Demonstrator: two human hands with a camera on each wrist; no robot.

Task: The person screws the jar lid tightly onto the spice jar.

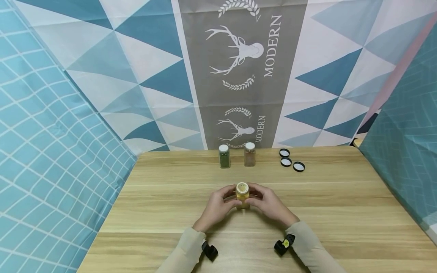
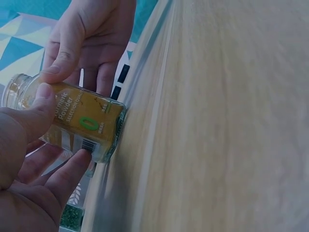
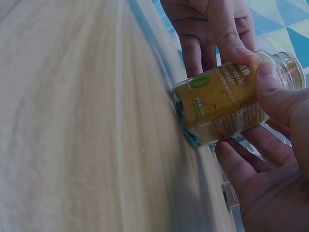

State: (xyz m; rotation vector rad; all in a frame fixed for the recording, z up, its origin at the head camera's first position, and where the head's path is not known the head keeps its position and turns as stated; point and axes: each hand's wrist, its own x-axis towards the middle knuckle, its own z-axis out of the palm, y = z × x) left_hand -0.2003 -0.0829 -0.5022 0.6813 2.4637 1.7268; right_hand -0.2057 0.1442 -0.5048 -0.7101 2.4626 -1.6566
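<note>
Left hand [image 1: 217, 206] and right hand [image 1: 269, 201]: both gripping upright turmeric jar [image 1: 242, 194] by its sides, on or just above the desk [image 1: 164, 212], hard to tell which. Could tip and spill if pushed unevenly from one side, being apparently uncapped.

light wood-grain table [image 1: 164, 204], green-filled jar [image 1: 224, 158] and brown-filled jar [image 1: 249, 156] near the back edge, three black-rimmed discs [image 1: 286, 162] right of them, turmeric jar [image 1: 242, 194] closer in (can't really tell if it's touching)
</note>
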